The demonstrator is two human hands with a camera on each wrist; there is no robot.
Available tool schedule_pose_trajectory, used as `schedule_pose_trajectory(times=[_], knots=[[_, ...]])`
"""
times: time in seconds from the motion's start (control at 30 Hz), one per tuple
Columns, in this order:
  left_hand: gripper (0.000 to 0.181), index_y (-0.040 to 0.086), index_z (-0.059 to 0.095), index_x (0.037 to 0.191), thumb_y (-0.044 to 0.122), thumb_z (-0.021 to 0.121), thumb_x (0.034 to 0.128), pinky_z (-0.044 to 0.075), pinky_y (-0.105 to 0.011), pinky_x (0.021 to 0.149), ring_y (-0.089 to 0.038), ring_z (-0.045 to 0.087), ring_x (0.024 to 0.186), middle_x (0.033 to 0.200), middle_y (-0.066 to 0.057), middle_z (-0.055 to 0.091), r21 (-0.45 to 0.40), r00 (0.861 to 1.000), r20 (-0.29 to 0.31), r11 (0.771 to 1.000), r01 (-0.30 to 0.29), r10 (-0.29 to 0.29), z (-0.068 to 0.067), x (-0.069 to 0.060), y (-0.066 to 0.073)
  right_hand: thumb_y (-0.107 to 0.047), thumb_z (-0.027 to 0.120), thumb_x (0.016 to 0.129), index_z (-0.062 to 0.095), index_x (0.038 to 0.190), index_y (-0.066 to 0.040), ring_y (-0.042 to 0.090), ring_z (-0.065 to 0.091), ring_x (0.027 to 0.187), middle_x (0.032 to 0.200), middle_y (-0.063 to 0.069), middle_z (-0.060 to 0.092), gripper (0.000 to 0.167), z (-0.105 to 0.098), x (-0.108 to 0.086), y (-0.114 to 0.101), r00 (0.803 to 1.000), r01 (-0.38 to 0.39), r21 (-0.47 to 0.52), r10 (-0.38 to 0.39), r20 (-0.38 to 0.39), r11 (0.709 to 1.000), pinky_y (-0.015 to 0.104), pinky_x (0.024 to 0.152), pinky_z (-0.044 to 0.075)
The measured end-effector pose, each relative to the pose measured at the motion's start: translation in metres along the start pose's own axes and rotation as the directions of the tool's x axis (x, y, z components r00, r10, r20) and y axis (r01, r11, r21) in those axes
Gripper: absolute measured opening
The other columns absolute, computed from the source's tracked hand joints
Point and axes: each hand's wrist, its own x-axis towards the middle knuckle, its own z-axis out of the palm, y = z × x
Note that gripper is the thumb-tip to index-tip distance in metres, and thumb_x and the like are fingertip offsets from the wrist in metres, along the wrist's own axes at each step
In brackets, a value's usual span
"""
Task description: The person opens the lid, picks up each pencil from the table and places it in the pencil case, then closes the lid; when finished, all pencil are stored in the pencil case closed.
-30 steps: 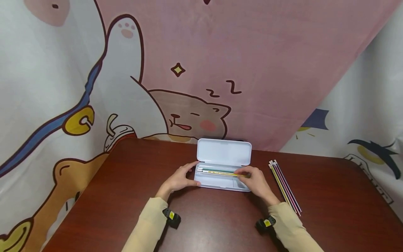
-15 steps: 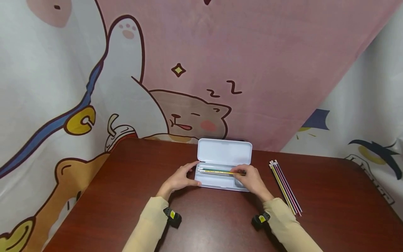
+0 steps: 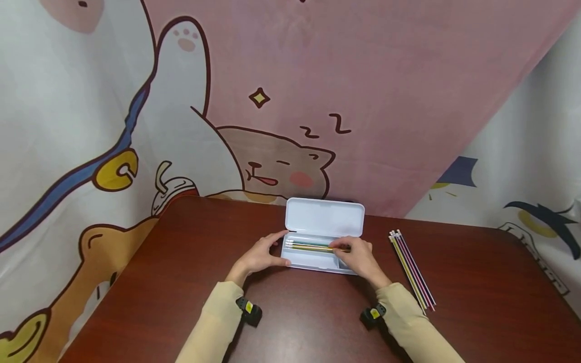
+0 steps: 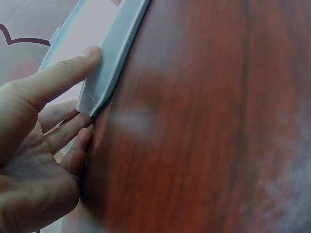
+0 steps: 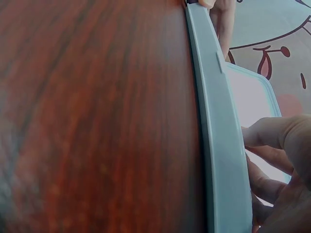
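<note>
A white pencil case (image 3: 313,258) lies with its lid raised near the back of the table. My left hand (image 3: 259,256) holds its left end. In the left wrist view, the thumb presses on the case's front wall (image 4: 114,53) while the other fingers reach round the end. My right hand (image 3: 360,258) pinches a yellow pencil (image 3: 310,247) near its right end, inside the case. Behind it lies a green pencil (image 3: 317,243), and white tips cluster at the left. In the right wrist view, the front wall (image 5: 221,136) hides the pencils and the fingertips.
A bundle of several pencils (image 3: 412,269) lies slantwise on the brown table (image 3: 308,322), right of the case. Behind the table hangs a cartoon-printed cloth (image 3: 386,101). Each wrist wears a black strapped camera, the left one (image 3: 250,312) and the right one (image 3: 372,315).
My right hand has moved slightly left with the yellow pencil, which now lies lower and closer alongside the others in the case. The left hand has kept its place on the case.
</note>
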Motion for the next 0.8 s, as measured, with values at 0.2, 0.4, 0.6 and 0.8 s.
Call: schedule_pose_trajectory(times=[0.2,0.4,0.6,0.8], knots=[[0.082,0.01,0.043,0.146,0.02,0.083,0.0756,0.034,-0.054,0.099,-0.034,0.044,0.12,0.139,-0.015,0.047,0.003,1.0,-0.007,1.0,-0.007,0.007,0.0,0.001,0.001,-0.003,0.07,0.083,0.077,0.091,-0.008,0.03,0.063,0.095,0.094,0.005,0.072,0.012,-0.001,0.001,0.002,1.0,0.001,0.007,0.0,-0.002,1.0,0.051,0.082,0.028],[0.083,0.009,0.042,0.146,0.02,0.083,0.0754,0.035,-0.054,0.098,-0.034,0.044,0.12,0.138,-0.016,0.047,0.005,1.0,-0.002,1.0,-0.008,0.008,-0.001,-0.001,-0.001,-0.001,0.071,0.082,0.077,0.09,-0.008,0.026,0.064,0.094,0.093,0.004,0.072,0.013,-0.003,-0.003,0.003,0.999,-0.005,0.049,0.007,-0.033,0.999,0.046,0.085,0.043],[0.083,0.011,0.042,0.147,0.02,0.083,0.0757,0.033,-0.054,0.1,-0.033,0.043,0.122,0.139,-0.014,0.047,-0.005,1.0,-0.004,1.0,0.006,-0.006,0.0,-0.002,-0.002,0.0,0.07,0.082,0.077,0.089,-0.007,0.022,0.064,0.09,0.092,0.004,0.072,0.013,-0.009,-0.009,0.005,0.997,-0.016,0.079,0.021,-0.069,0.997,0.038,0.077,0.047],[0.083,0.012,0.042,0.147,0.021,0.083,0.0756,0.033,-0.054,0.099,-0.033,0.043,0.122,0.139,-0.013,0.046,-0.009,1.0,-0.009,1.0,0.008,-0.008,0.001,0.0,-0.002,0.001,0.071,0.082,0.077,0.089,-0.007,0.02,0.061,0.084,0.09,0.004,0.071,0.012,-0.017,-0.018,0.009,0.993,-0.048,0.097,0.058,-0.1,0.994,0.037,0.072,0.046]])
